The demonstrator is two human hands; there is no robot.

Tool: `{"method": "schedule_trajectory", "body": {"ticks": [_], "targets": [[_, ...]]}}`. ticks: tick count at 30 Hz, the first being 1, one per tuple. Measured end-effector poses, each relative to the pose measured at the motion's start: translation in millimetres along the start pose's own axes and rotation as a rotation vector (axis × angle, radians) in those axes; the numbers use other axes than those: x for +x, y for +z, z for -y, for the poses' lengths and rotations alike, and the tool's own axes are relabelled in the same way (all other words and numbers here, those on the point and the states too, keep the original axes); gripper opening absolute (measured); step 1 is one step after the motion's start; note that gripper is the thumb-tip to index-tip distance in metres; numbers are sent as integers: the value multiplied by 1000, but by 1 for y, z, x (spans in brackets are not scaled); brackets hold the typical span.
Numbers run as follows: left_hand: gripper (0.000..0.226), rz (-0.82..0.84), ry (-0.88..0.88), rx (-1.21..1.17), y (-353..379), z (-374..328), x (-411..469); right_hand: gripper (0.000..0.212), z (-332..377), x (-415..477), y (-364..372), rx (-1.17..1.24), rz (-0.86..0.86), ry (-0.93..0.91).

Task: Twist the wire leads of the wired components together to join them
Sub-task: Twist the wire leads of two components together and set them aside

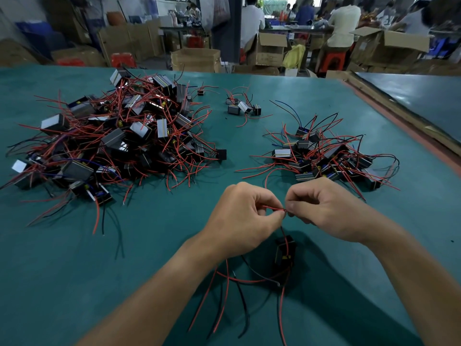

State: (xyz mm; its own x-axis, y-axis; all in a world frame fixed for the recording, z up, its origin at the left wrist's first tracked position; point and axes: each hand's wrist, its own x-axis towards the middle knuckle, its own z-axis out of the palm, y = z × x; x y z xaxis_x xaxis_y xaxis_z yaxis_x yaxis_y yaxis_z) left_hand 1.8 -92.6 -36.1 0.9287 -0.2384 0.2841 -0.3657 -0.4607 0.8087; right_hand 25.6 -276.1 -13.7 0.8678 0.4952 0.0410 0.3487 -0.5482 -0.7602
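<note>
From the head view, the left hand (239,216) and right hand (324,208) meet above the green table (174,258), both narrowed to a pinch; the left curls around a short run of red wire leads (273,208), and the right nips their tip between thumb and fingertips; whether the strands are already wound is too small to tell. At six o'clock from the hands a black component (285,250) hangs or rests just below, its other leads trailing toward the viewer; a large pile (112,136) sits at ten o'clock, a smaller pile (329,156) at one o'clock, and a small group (243,106) at twelve. The likely trouble: the component's weight could drag the leads out of the pinch, or uneven rolling could splay the tips, leaving a loose joint; the trailing wires might also snag a wrist.
</note>
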Motion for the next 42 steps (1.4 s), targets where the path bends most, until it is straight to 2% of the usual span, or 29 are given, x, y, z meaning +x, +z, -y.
{"method": "schedule_trajectory", "body": {"ticks": [4, 7, 12, 17, 26, 30, 32, 34, 36, 38, 40, 42], "targets": [[11, 11, 25, -8, 0, 0, -1, 34, 0, 1, -1, 111, 37, 35], [12, 0, 21, -54, -2, 2, 1, 32, -1, 1, -1, 222, 22, 45], [12, -23, -14, -106, -3, 7, 3, 25, -3, 2, 0, 272, -23, 22], [11, -24, 0, -131, -1, 8, 3, 17, -5, 3, 2, 211, -106, -86], [10, -21, -1, -117, 1, 9, 3, 17, -6, 0, -2, 114, -89, -115], [18, -152, 12, -62, -1, 8, 7, 19, -7, 0, -5, 38, -53, -93], [21, -228, 3, -59, -7, 9, 11, 20, -7, 4, -3, 69, -233, -145], [22, -319, -28, -84, -15, 12, 15, 15, -9, 10, -4, 131, -602, -167], [21, -409, -77, -99, -22, 17, 19, 12, -18, 13, -11, 183, -917, -73], [17, -464, -127, -92, -27, 23, 22, 17, -31, 14, -21, 199, -1027, 81], [14, -486, -161, -88, -29, 29, 25, 24, -39, 13, -27, 206, -1044, 198], [11, -479, -188, -89, -29, 33, 26, 33, -41, 13, -29, 193, -1058, 236]]}}
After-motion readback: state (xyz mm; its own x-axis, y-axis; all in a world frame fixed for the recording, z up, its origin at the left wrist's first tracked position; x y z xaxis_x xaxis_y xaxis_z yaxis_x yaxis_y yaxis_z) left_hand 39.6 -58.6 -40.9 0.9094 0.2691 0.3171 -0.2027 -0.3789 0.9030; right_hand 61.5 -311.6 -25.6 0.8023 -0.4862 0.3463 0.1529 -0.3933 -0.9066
